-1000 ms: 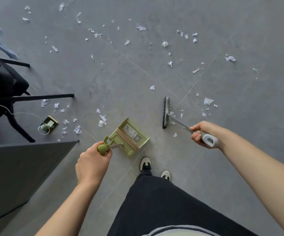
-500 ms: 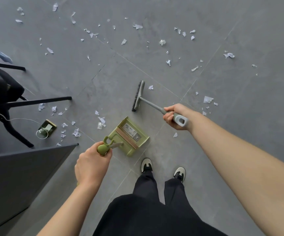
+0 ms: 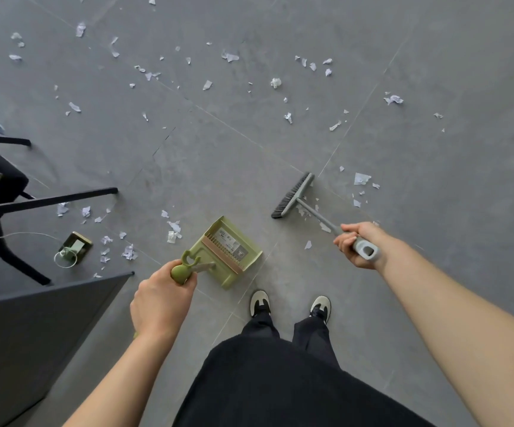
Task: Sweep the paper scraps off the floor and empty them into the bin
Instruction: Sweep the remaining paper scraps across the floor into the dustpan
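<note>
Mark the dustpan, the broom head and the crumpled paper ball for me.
dustpan [image 3: 231, 251], head view, on its tray floor.
broom head [image 3: 292, 195], head view, on the middle of the bristle bar.
paper ball [image 3: 275, 82], head view, on its centre.

Grey tiled floor [image 3: 434, 272], black chair legs [image 3: 55, 200], dark panel [image 3: 33, 334] at left.

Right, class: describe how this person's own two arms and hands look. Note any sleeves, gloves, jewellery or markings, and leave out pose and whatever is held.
Both forearms are bare right up to the frame edge, with no sleeve or cuff in view. The left hand and the right hand wear no gloves. No watch, ring, bracelet or marking shows on either wrist or on the visible fingers.
</note>
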Tool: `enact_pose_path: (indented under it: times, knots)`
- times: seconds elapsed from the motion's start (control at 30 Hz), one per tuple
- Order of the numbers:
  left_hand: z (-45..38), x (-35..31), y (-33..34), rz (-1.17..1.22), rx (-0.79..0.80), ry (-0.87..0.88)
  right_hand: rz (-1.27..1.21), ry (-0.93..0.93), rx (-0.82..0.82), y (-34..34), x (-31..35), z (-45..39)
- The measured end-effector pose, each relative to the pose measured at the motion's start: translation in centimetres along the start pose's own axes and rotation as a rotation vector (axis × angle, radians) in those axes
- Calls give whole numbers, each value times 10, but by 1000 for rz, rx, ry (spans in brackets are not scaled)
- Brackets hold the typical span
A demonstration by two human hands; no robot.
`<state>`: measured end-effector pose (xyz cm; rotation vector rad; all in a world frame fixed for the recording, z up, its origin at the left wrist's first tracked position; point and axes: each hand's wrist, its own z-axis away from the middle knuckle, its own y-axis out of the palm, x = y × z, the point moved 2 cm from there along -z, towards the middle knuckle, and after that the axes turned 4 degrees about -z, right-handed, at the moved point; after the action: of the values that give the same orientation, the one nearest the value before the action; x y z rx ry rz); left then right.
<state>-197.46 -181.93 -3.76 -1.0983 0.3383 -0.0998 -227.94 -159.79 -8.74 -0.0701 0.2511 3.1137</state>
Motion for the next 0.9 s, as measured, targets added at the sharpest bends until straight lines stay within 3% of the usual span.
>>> enact_pose_path:
  times: [0.3, 0.53, 0.77, 0.9]
  knots:
    - [19, -33, 5, -28, -14, 84, -89, 6, 9, -82, 4, 49]
    - [47, -65, 14, -49, -18, 128, 315, 120, -89, -146, 2, 77]
    - [80, -105, 19, -85, -61, 132, 704, 98, -223, -198, 29, 72]
    - [98, -130, 27, -83, -84, 129, 782, 69, -280, -230, 66, 76]
